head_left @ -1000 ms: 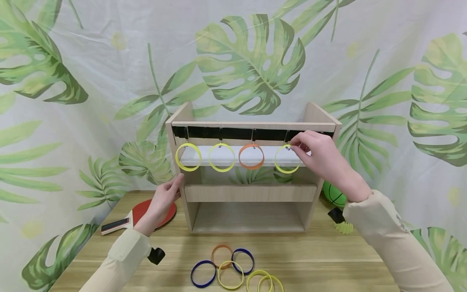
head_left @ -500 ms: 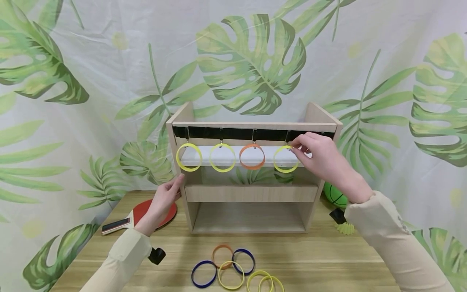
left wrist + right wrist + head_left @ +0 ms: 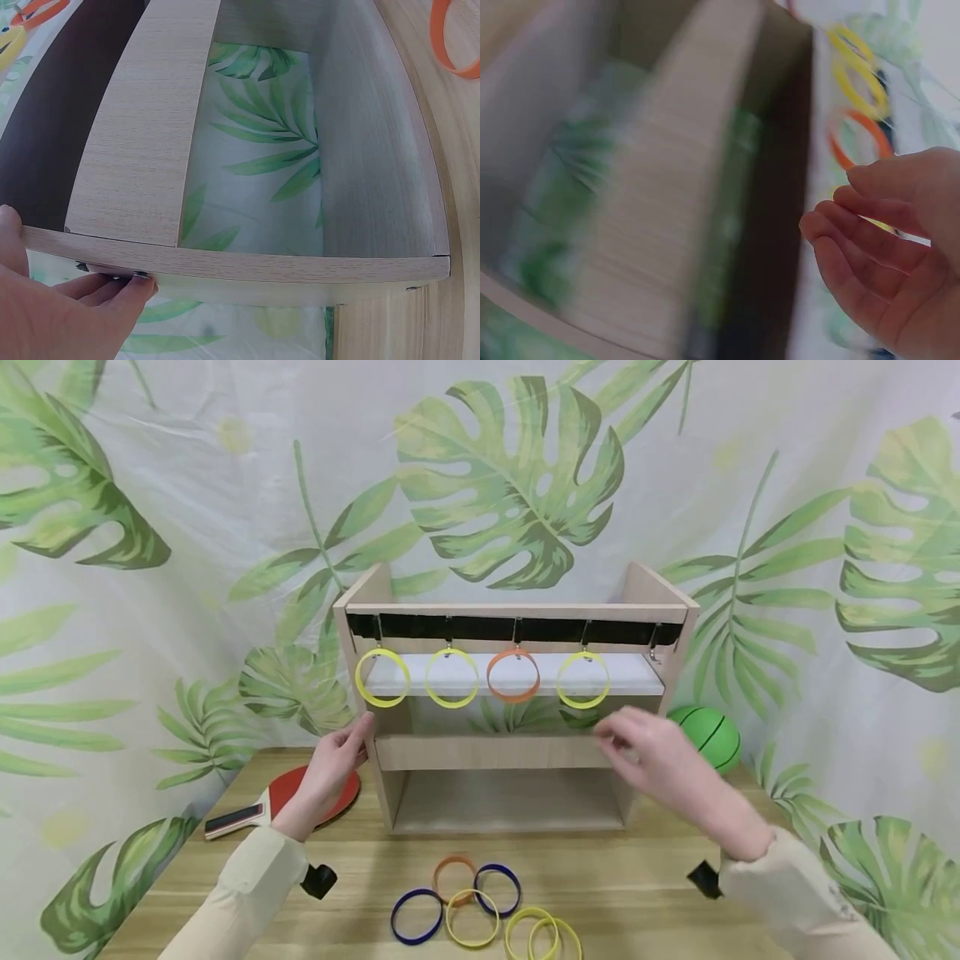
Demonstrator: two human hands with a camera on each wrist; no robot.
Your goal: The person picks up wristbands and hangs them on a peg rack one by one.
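Observation:
My left hand (image 3: 333,764) grips the left side panel of a small wooden shelf (image 3: 487,752); in the left wrist view the panel edge (image 3: 247,262) lies between thumb and fingers. My right hand (image 3: 645,747) hovers before the shelf's right part, fingers loosely bent and holding nothing. Several hooks hang from a black strip (image 3: 483,628) along the shelf top. They carry a yellow ring (image 3: 383,700), a second yellow ring (image 3: 452,702), an orange ring (image 3: 513,697) and, furthest right, a third yellow ring (image 3: 583,703). The rightmost hook (image 3: 654,652) bears no ring.
On the table (image 3: 600,893) before the shelf lie loose rings: an orange one (image 3: 437,885), a blue one (image 3: 393,920), another blue one (image 3: 517,893) and several yellow ones (image 3: 472,945). A red table tennis bat (image 3: 288,787) lies left, a green ball (image 3: 705,739) right.
My right hand has let go of the rightmost yellow ring, which now hangs from its hook, and has moved down and away from it. The left hand still grips the shelf side.

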